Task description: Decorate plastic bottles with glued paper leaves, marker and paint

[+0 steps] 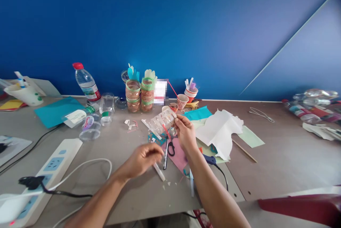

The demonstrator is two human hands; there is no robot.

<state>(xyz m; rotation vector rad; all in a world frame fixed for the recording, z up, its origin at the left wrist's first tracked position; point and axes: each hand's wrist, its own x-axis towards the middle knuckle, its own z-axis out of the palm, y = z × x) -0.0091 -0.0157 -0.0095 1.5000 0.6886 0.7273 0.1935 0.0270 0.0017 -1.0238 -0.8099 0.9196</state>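
Observation:
My right hand (185, 133) pinches the right edge of a clear ribbed plastic piece (161, 120), raised a little over the desk. My left hand (144, 159) is lower and to the left, apart from that piece. Its fingertips are drawn together; whether anything small is between them is hidden. Under the hands lie black-handled scissors (171, 149), a black pen (165, 153), a pink paper sheet (178, 155) and a white stick (159, 172). A blue corded tool (210, 159), partly behind my right forearm, rests on the papers.
Two decorated cup stacks (133, 96) (147, 95) stand by the blue wall, near paper cups (182, 102). On the left are a water bottle (89, 87), cut plastic bottles (90, 127) and a power strip (54, 164) with cables. Crumpled white paper (220, 128) and a wooden stick (244, 151) lie right.

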